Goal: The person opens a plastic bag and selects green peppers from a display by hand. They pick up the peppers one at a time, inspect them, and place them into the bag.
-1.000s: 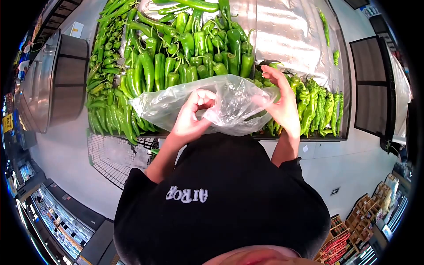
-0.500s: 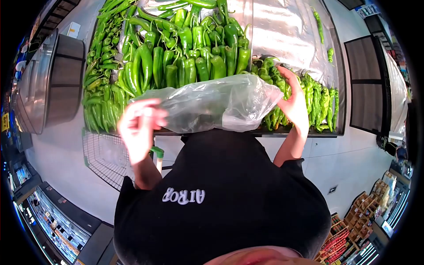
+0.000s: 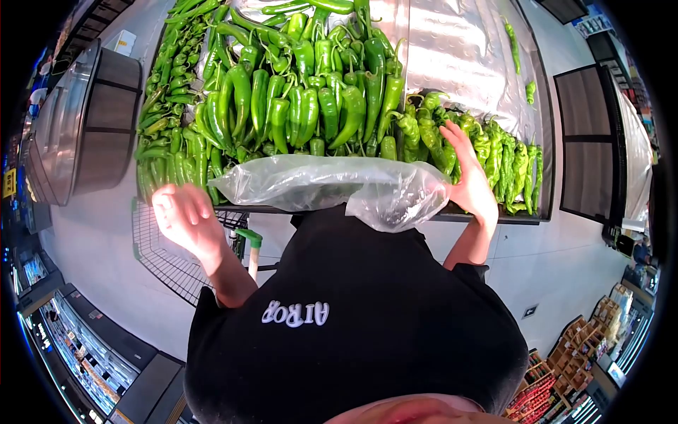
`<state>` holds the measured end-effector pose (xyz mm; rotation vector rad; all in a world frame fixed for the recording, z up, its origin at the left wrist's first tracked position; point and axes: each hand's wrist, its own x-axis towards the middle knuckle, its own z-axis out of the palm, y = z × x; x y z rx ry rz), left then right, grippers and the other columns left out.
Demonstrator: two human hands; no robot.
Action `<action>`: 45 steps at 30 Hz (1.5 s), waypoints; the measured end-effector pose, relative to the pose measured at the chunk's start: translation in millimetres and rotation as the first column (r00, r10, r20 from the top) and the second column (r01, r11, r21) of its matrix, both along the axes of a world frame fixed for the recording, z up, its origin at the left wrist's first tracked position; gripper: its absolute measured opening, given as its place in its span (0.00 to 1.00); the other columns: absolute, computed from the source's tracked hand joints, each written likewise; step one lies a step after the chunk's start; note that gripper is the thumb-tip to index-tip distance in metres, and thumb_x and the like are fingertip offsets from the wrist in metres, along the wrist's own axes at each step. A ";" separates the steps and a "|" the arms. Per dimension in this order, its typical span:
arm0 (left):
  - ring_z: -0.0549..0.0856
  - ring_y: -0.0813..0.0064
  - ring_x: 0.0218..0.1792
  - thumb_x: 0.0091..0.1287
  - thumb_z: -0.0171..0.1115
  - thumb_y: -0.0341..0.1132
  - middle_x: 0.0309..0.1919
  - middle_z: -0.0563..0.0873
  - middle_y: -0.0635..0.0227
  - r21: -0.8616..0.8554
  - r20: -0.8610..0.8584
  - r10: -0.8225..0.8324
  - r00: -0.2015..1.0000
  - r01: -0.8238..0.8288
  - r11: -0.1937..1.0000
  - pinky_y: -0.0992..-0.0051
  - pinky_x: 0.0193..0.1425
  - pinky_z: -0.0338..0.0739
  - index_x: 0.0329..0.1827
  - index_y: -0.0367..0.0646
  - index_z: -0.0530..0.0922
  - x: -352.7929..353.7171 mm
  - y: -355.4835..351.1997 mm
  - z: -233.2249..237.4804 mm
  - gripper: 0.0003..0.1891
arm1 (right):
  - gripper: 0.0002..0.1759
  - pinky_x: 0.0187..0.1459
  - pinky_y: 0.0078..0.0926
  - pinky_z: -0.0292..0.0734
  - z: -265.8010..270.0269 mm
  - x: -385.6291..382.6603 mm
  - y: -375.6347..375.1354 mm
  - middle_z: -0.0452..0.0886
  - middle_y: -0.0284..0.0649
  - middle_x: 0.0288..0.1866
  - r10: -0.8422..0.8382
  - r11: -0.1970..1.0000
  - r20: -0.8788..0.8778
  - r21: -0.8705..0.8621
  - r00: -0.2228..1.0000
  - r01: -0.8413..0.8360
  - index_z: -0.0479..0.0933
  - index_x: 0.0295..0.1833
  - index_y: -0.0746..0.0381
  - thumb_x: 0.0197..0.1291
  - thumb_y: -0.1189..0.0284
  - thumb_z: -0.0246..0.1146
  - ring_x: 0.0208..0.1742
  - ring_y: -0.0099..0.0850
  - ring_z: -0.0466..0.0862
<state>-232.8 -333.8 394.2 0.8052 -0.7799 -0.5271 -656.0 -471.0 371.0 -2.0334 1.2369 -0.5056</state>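
Observation:
A clear plastic bag (image 3: 304, 182) stretches sideways in front of my shirt, low over the near edge of the pepper display. Its right end gathers against the thumb of my right hand (image 3: 473, 185), which holds it there with the index finger extended upward. My left hand (image 3: 187, 220) is apart from the bag's left end, above the shopping cart. Its fingers are loosely bent and slightly blurred, with nothing visible in them. Large green peppers (image 3: 304, 106) lie heaped beyond the bag. Wrinkled green peppers (image 3: 505, 166) are lined up by my right hand.
Smaller green peppers (image 3: 169, 85) fill the display's left side. Silvery lining (image 3: 466, 56) shows at the back right. A wire shopping cart (image 3: 166, 247) with a green handle stands at my left. Dark bins (image 3: 109, 120) and a black mesh-sided stand (image 3: 586, 141) flank the display.
My left hand has moved left and down, away from the bag. The bag's middle has dropped toward my shirt, and its right part sags lower. My right hand has shifted slightly downward, still at the bag.

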 end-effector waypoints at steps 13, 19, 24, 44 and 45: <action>0.85 0.51 0.59 0.58 0.81 0.44 0.60 0.83 0.49 0.880 0.450 -0.870 0.202 0.068 0.471 0.58 0.63 0.79 0.64 0.36 0.74 -66.8 -11.1 47.3 0.36 | 0.20 0.52 0.32 0.82 10.0 75.6 27.0 0.90 0.46 0.52 0.225 0.834 0.539 0.324 0.812 -0.446 0.80 0.51 0.67 0.78 0.58 0.57 0.50 0.36 0.90; 0.80 0.44 0.67 0.53 0.85 0.43 0.66 0.78 0.42 0.736 0.410 -0.757 0.509 0.307 0.604 0.57 0.69 0.75 0.77 0.34 0.62 -91.7 -15.3 5.4 0.52 | 0.12 0.46 0.33 0.80 9.2 109.1 46.7 0.84 0.44 0.43 0.401 0.798 0.648 0.101 0.648 -0.595 0.75 0.55 0.64 0.71 0.73 0.65 0.44 0.38 0.87; 0.89 0.49 0.51 0.58 0.80 0.33 0.51 0.87 0.48 0.723 0.478 -0.717 0.507 0.237 0.649 0.64 0.57 0.82 0.70 0.36 0.74 -89.8 -21.0 -0.6 0.36 | 0.36 0.51 0.33 0.82 18.1 92.4 44.6 0.85 0.39 0.46 0.162 0.874 0.512 0.322 0.844 -0.363 0.75 0.68 0.57 0.52 0.79 0.76 0.47 0.32 0.87; 0.87 0.72 0.38 0.77 0.57 0.38 0.37 0.89 0.65 0.635 0.149 -0.553 0.819 0.350 0.689 0.74 0.46 0.82 0.43 0.36 0.82 -60.6 -55.2 -72.1 0.13 | 0.17 0.41 0.24 0.77 12.0 50.8 46.5 0.82 0.32 0.38 0.086 0.728 0.771 0.384 0.631 -0.568 0.74 0.54 0.63 0.62 0.77 0.70 0.37 0.25 0.82; 0.89 0.71 0.39 0.80 0.54 0.42 0.36 0.90 0.64 0.516 -0.073 -0.524 0.849 0.481 0.709 0.73 0.46 0.83 0.44 0.36 0.82 -77.2 -53.5 -38.4 0.17 | 0.22 0.44 0.28 0.79 13.3 53.3 44.8 0.83 0.33 0.39 0.215 0.721 0.726 0.333 0.653 -0.608 0.74 0.57 0.63 0.58 0.81 0.72 0.39 0.29 0.84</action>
